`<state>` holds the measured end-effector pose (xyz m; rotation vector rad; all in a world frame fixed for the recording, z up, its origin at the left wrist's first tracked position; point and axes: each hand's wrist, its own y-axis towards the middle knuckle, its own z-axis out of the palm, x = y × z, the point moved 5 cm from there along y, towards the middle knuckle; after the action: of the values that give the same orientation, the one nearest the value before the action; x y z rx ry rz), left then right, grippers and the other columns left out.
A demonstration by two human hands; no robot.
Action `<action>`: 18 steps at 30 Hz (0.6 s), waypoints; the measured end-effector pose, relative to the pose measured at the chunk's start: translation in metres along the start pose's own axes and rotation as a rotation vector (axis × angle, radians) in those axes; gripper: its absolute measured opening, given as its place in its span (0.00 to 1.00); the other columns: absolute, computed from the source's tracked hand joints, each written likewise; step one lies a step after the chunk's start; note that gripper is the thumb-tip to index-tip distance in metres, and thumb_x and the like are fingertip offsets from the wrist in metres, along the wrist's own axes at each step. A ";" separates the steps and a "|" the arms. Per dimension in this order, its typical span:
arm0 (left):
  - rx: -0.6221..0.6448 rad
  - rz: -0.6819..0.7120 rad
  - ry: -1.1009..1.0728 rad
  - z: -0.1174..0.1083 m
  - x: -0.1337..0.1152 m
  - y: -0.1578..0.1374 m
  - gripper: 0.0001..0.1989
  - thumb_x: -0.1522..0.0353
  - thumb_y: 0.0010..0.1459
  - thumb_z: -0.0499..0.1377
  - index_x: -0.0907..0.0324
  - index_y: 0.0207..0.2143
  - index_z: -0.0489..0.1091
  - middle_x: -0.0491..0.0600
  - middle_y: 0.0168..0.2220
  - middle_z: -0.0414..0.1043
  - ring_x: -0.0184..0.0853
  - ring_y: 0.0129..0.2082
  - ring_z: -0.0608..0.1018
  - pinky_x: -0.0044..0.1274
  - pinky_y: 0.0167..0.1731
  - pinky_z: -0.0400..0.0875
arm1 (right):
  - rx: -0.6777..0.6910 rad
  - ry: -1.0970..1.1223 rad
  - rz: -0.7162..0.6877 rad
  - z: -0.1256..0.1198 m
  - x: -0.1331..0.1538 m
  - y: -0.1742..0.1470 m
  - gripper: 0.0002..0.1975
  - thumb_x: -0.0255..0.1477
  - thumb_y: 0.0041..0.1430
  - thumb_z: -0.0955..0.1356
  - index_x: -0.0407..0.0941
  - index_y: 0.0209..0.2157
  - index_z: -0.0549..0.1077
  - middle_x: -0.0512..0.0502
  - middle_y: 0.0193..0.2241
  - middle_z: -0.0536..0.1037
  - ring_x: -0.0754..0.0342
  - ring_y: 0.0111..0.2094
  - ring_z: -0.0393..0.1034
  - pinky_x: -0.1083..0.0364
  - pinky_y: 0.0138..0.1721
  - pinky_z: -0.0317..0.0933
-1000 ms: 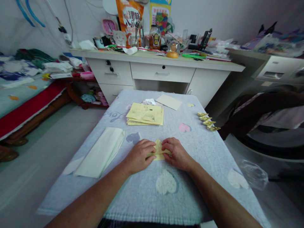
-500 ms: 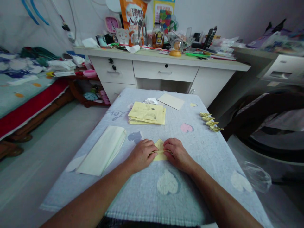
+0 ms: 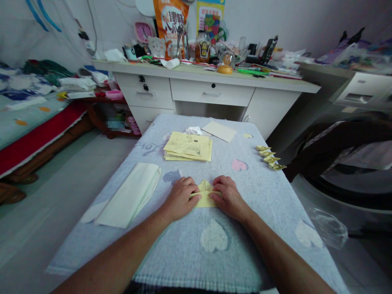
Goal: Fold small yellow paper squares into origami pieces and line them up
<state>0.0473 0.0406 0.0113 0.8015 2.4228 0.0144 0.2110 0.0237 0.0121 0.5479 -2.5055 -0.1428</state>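
A sheet of yellow paper (image 3: 206, 200), partly folded with a peaked top, lies on the cloth-covered table between my hands. My left hand (image 3: 183, 197) grips its left side, thumb on the near face and fingers curled behind. On the right side my right hand (image 3: 229, 197) pinches it the same way. A raised fold runs across the paper from one thumb to the other. Beyond my hands rests a stack of yellow paper sheets (image 3: 188, 146) with dark print. Several small folded yellow paper boats (image 3: 269, 157) stand in a row at the table's right edge.
A folded pale green-white paper or cloth (image 3: 130, 196) lies to the left. A cream card (image 3: 219, 130) and a crumpled white tissue (image 3: 193, 130) are at the far side. Behind stands a cluttered white desk (image 3: 211, 89); a washing machine (image 3: 352, 94) is on the right.
My thumbs have shifted on the yellow paper, and its cross fold now stands a little higher and flatter against the peak. Both hands stay on the paper; the view has tilted slightly.
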 end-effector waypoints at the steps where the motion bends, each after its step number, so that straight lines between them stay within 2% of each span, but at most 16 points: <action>1: -0.009 -0.010 0.002 -0.001 0.001 0.000 0.05 0.68 0.55 0.59 0.60 0.27 0.70 0.48 0.33 0.68 0.37 0.38 0.70 0.30 0.40 0.64 | -0.004 -0.002 0.002 0.000 -0.001 0.000 0.03 0.27 0.56 0.69 0.43 0.29 0.74 0.44 0.39 0.71 0.50 0.41 0.62 0.49 0.45 0.57; 12: -0.037 -0.065 0.064 -0.002 0.004 -0.003 0.08 0.66 0.57 0.57 0.59 0.27 0.70 0.49 0.35 0.66 0.38 0.39 0.68 0.31 0.41 0.62 | -0.042 0.011 0.062 -0.003 -0.011 -0.001 0.03 0.26 0.55 0.70 0.43 0.28 0.75 0.44 0.39 0.72 0.49 0.42 0.62 0.49 0.47 0.56; 18: -0.048 -0.113 0.110 -0.001 0.007 -0.006 0.08 0.65 0.57 0.57 0.58 0.27 0.69 0.49 0.37 0.66 0.38 0.40 0.66 0.31 0.41 0.61 | -0.033 -0.009 0.127 -0.009 -0.022 -0.001 0.07 0.31 0.54 0.71 0.44 0.25 0.75 0.44 0.41 0.72 0.48 0.44 0.62 0.48 0.48 0.55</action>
<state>0.0389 0.0402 0.0074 0.6568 2.5585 0.0740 0.2327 0.0318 0.0082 0.3745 -2.5337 -0.1387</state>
